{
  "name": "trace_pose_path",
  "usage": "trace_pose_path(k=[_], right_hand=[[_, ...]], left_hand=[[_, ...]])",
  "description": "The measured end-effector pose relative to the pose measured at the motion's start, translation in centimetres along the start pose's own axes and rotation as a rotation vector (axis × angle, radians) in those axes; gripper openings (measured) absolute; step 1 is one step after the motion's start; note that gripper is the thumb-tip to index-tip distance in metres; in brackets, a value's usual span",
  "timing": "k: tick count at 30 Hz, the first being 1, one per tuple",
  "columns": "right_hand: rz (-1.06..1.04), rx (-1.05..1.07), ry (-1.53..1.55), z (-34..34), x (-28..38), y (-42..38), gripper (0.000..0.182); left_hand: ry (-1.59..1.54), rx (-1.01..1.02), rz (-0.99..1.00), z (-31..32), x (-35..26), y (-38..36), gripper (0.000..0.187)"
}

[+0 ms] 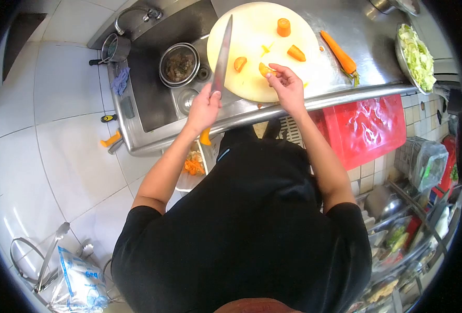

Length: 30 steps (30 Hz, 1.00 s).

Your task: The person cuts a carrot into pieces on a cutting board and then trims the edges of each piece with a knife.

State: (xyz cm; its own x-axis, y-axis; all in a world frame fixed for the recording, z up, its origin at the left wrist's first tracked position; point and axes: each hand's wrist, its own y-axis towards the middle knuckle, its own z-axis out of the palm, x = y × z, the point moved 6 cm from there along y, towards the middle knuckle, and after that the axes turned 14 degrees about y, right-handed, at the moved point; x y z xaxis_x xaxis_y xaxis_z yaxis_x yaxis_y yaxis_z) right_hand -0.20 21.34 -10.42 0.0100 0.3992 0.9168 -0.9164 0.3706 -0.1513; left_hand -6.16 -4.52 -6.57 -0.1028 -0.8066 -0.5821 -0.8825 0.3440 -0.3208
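My left hand is wrapped round a long kitchen knife, its blade pointing away over the left part of a round cutting board. The end of the yellow handle shows below my wrist. Between thumb and fingers, my right hand pinches a small carrot piece just above the board. Around it on the board lie a thick carrot stub, a cut carrot chunk, a carrot slice and some thin yellowish bits.
Left of the board is a sink with a metal bowl in it. A whole carrot and a bowl of chopped cabbage stand to the right. Below the counter edge are a red container and a bin with peelings.
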Motion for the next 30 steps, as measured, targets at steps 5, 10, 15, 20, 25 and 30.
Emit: trace_pose_path(k=[5, 10, 15, 20, 25, 30], right_hand=[[-0.085, 0.109, 0.170, 2.7, 6.7, -2.0, 0.038], [-0.230, 0.160, 0.232, 4.8, 11.3, -3.8, 0.038], [-0.315, 0.198, 0.249, 5.5, 13.9, -4.9, 0.035], [-0.282, 0.239, 0.281, 6.0, 14.6, -5.4, 0.032], [-0.201, 0.282, 0.374, 6.1, 14.3, -5.6, 0.030], [-0.277, 0.249, 0.445, 6.3, 14.6, -6.1, 0.023]], left_hand=[[-0.056, -0.005, -0.066, -0.7, 1.8, 2.8, 0.023], [0.230, 0.148, -0.170, 0.3, 3.1, 5.1, 0.026], [0.361, 0.151, -0.162, -0.3, 1.9, 5.1, 0.027], [0.469, 0.046, -0.092, 0.6, 3.3, 5.9, 0.026], [0.538, 0.038, -0.045, 0.2, 1.8, 5.1, 0.028], [0.561, 0.053, -0.067, 0.3, 1.5, 5.1, 0.029]])
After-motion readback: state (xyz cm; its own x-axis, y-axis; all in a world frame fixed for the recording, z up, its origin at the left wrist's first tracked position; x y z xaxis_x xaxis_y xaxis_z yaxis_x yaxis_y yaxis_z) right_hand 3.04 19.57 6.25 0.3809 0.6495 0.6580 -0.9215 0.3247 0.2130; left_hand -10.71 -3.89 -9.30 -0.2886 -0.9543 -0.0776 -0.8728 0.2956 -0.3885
